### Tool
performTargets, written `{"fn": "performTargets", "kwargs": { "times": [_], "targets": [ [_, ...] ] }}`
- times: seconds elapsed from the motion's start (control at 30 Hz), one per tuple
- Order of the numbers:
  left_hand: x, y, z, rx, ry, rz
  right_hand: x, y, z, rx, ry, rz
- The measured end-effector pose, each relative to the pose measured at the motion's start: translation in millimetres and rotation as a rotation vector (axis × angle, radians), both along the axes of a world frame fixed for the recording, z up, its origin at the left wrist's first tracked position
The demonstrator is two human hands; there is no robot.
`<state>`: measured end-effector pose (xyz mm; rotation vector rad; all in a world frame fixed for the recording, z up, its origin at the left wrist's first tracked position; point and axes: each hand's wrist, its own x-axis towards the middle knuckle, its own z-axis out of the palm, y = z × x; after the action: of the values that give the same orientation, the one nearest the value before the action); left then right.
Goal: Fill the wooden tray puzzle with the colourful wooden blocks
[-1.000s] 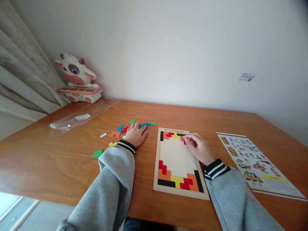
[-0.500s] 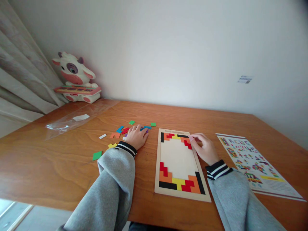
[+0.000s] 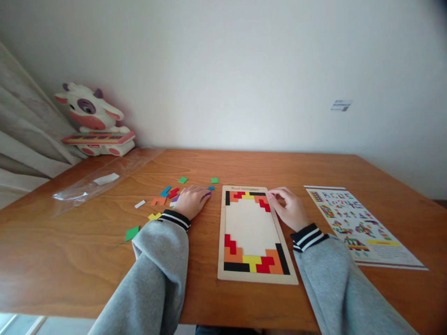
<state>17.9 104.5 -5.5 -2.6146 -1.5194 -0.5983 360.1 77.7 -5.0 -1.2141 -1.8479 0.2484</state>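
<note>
My left hand (image 3: 190, 201) lies low over loose puzzle pieces, its fingers bent together around a purple piece (image 3: 208, 193) that shows only as a sliver at the fingertips. Just beyond them is a blue piece (image 3: 211, 188). My right hand (image 3: 288, 209) has thumb and index finger closed at the upper right edge of the wooden puzzle board (image 3: 221, 242). Black, orange, red and yellow pieces fill the board's top and bottom ends; bare wood shows in the middle. Beside my left hand are a red piece (image 3: 173, 192) and an orange piece (image 3: 158, 201).
Green pieces (image 3: 132, 233), a yellow piece (image 3: 153, 217) and a white piece (image 3: 140, 204) lie scattered leftward. A printed sheet (image 3: 366, 228) rests at the right. Farther back are a clear plastic bag (image 3: 80, 190) and a cow-shaped toy keyboard (image 3: 98, 121).
The view has shifted slightly, so everything sits a little farther left. My left hand's fingers have drawn closer together at the purple piece. My right hand keeps its place at the board's edge.
</note>
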Motion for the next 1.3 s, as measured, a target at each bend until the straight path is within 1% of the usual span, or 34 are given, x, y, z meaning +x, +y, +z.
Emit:
{"fn": "performTargets", "kwargs": {
  "times": [0.1,0.27,0.33,0.53,0.8,0.9,1.0,1.2,1.3],
  "targets": [
    [2,0,-1.8,0.006,-0.016,-0.005,5,2,-3.2,-0.025,-0.002,0.004],
    [3,0,-7.9,0.029,-0.059,0.004,12,3,-8.3,-0.121,-0.066,0.119],
    [3,1,-9.2,0.018,-0.067,-0.002,13,3,-8.0,-0.142,-0.080,0.137],
    [2,3,-7.5,-0.027,-0.032,0.011,11,2,-7.0,-0.137,-0.084,0.129],
    [4,1,-4.1,0.011,-0.039,0.034,9,3,-12.5,-0.123,-0.055,0.119],
    [7,-1,-1.2,0.041,-0.086,0.011,9,3,-13.7,-0.125,-0.043,0.106],
    [10,-2,0.7,0.025,-0.103,-0.017,10,4,-14.6,-0.123,-0.043,0.094],
    [9,-8,5.4,-0.005,-0.088,-0.002,12,5,-16.2,-0.136,-0.063,0.084],
    [8,-11,8.2,-0.044,-0.055,-0.064,12,4,-16.1,-0.139,-0.065,0.081]
  ]
}}
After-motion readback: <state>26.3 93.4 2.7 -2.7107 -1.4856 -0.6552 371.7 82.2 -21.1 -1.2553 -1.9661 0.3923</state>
